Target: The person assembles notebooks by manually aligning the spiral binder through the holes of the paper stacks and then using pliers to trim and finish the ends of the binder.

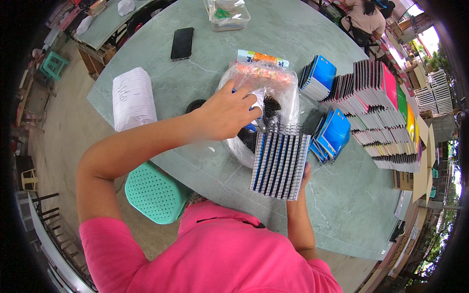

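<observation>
My right hand (305,177) grips the right side of a stack of spiral notebooks (277,166), held on edge with the bindings facing up. Its fingers are mostly behind the stack. Beyond the notebooks, my left hand (229,112) is closed with bent fingers over a blue and white thing (251,126), mostly covered by the hand; its exact kind is unclear. A crumpled clear plastic bag (291,100) curves around this spot, with dark coiled material inside its loop. Right of the stack lie several loose blue notebooks (334,132), and another small blue pile (320,75) stands farther back.
Tall rows of colourful spiral notebooks (373,93) fill the table's right side. A black phone (182,44), a clear plastic box (229,19) and a white wrapped bundle (133,97) rest on the green table (195,78). A green stool (155,193) stands at the near left.
</observation>
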The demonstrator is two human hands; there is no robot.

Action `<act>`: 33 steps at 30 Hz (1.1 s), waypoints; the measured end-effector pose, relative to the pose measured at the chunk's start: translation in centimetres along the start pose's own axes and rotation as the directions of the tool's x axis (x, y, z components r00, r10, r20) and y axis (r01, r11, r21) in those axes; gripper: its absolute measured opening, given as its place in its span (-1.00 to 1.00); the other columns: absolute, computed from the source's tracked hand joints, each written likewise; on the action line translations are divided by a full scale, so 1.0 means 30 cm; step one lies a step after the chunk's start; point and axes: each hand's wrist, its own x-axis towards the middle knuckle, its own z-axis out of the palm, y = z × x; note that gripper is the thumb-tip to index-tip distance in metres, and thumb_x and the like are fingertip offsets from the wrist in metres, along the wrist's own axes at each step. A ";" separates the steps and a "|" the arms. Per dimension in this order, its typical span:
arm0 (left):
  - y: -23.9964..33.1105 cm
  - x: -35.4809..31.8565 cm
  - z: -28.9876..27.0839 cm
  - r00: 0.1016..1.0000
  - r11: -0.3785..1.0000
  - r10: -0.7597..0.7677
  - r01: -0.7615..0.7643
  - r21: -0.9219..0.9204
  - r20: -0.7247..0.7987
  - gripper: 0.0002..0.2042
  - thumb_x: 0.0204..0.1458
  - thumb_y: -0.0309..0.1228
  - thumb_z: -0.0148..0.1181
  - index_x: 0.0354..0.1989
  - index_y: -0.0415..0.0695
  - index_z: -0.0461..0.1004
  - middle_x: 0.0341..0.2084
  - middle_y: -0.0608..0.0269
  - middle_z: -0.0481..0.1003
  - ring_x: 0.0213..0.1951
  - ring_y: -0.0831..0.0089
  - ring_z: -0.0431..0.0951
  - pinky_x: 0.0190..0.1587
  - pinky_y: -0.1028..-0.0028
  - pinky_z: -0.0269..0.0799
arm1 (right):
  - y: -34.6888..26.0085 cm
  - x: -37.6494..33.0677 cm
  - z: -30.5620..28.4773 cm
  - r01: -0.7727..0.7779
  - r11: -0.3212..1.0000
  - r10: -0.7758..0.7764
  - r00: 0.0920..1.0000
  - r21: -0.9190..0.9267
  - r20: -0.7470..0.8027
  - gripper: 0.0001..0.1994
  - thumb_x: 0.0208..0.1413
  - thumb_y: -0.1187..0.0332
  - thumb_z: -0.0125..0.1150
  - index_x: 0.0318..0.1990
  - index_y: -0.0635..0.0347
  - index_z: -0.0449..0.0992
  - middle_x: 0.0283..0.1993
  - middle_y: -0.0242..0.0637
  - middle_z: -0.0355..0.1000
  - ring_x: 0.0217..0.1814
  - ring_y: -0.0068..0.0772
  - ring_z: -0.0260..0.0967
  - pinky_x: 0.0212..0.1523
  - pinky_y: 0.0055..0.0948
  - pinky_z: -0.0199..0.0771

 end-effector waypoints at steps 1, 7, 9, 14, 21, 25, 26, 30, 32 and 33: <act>-0.002 -0.001 0.001 0.997 0.999 -0.008 0.011 -0.042 0.076 -0.75 -0.24 -0.49 0.06 -0.28 -0.08 0.40 -0.37 0.18 0.39 -0.21 0.29 0.38 -0.15 0.26 0.20 | 0.000 -0.003 0.002 -0.007 1.000 0.007 1.000 0.004 -0.007 -0.21 -0.26 -0.11 0.21 0.09 0.26 0.22 0.00 -0.12 0.33 -0.03 -0.18 0.33 0.01 -0.20 0.33; -0.029 -0.025 0.043 0.954 0.991 -0.072 0.102 -0.088 0.292 -0.78 -0.22 -0.48 0.06 -0.31 -0.09 0.40 -0.42 0.17 0.41 -0.29 0.27 0.42 -0.24 0.35 0.24 | 0.006 -0.005 0.009 -0.036 0.999 0.036 0.999 -0.032 0.000 -0.25 -0.20 -0.10 0.16 0.10 0.24 0.21 0.02 -0.13 0.31 0.00 -0.18 0.30 0.04 -0.19 0.30; -0.032 -0.025 0.052 0.957 0.992 -0.085 0.109 -0.071 0.276 -0.76 -0.23 -0.49 0.07 -0.29 -0.09 0.40 -0.40 0.18 0.40 -0.26 0.27 0.41 -0.21 0.32 0.22 | 0.013 0.007 -0.004 -0.023 0.998 0.024 0.999 -0.062 0.026 -0.29 -0.14 -0.12 0.10 0.10 0.21 0.23 0.04 -0.16 0.31 0.03 -0.22 0.30 0.07 -0.20 0.28; -0.030 0.003 0.000 0.980 0.993 -0.085 0.098 -0.061 0.180 -0.71 -0.25 -0.50 0.08 -0.24 -0.06 0.40 -0.34 0.23 0.38 -0.19 0.29 0.36 -0.14 0.27 0.15 | 0.012 0.012 0.008 -0.030 0.999 0.030 0.999 -0.016 0.040 -0.27 -0.17 -0.10 0.13 0.10 0.24 0.21 0.02 -0.13 0.31 0.00 -0.19 0.31 0.04 -0.20 0.30; -0.015 0.004 -0.003 0.994 0.984 0.005 0.015 -0.178 0.112 -0.73 -0.27 -0.50 0.13 -0.29 -0.11 0.43 -0.38 0.18 0.43 -0.13 0.29 0.38 -0.13 0.24 0.22 | 0.010 0.001 0.023 -0.028 1.000 0.028 1.000 0.006 0.006 -0.23 -0.24 -0.07 0.19 0.10 0.27 0.19 -0.01 -0.08 0.32 -0.04 -0.14 0.32 0.01 -0.19 0.33; -0.018 0.003 0.015 0.957 0.974 -0.088 0.140 -0.176 0.276 -0.73 -0.28 -0.49 0.12 -0.29 -0.12 0.42 -0.41 0.19 0.42 -0.15 0.27 0.37 -0.15 0.26 0.22 | 0.015 0.007 -0.008 -0.030 1.000 0.030 0.999 -0.003 -0.029 -0.24 -0.22 -0.06 0.18 0.10 0.27 0.19 0.00 -0.08 0.31 -0.02 -0.14 0.31 0.02 -0.18 0.31; -0.020 0.001 0.022 0.954 0.979 -0.110 0.153 -0.138 0.279 -0.72 -0.26 -0.49 0.10 -0.27 -0.11 0.40 -0.40 0.21 0.40 -0.18 0.27 0.37 -0.16 0.28 0.21 | 0.014 0.007 -0.007 -0.024 1.000 0.024 0.999 0.002 -0.022 -0.23 -0.22 -0.06 0.19 0.10 0.27 0.19 0.01 -0.08 0.31 -0.02 -0.14 0.31 0.02 -0.17 0.31; -0.041 -0.005 0.016 0.999 0.999 -0.046 0.046 -0.016 -0.021 -0.67 -0.26 -0.48 0.11 -0.20 -0.11 0.38 -0.33 0.20 0.38 -0.19 0.28 0.35 -0.16 0.27 0.19 | 0.010 0.011 0.018 -0.014 1.000 0.015 1.000 0.014 -0.018 -0.21 -0.24 -0.07 0.22 0.11 0.27 0.19 0.01 -0.08 0.31 -0.03 -0.14 0.31 0.02 -0.17 0.32; -0.028 0.006 0.003 1.000 1.000 -0.012 0.012 -0.029 -0.008 -0.65 -0.27 -0.47 0.12 -0.19 -0.12 0.38 -0.30 0.19 0.37 -0.18 0.27 0.35 -0.14 0.25 0.18 | 0.011 0.014 0.012 -0.022 0.999 0.023 1.000 0.027 -0.013 -0.21 -0.25 -0.07 0.22 0.10 0.27 0.19 0.01 -0.08 0.31 -0.03 -0.14 0.32 0.01 -0.17 0.32; -0.018 0.012 -0.006 1.000 0.999 0.003 -0.003 -0.035 -0.003 -0.64 -0.27 -0.47 0.13 -0.18 -0.12 0.38 -0.28 0.18 0.36 -0.18 0.27 0.34 -0.14 0.25 0.17 | 0.009 0.012 0.015 -0.027 0.999 0.028 0.999 0.019 -0.016 -0.21 -0.26 -0.07 0.23 0.10 0.27 0.19 0.00 -0.08 0.31 -0.03 -0.14 0.32 0.01 -0.17 0.32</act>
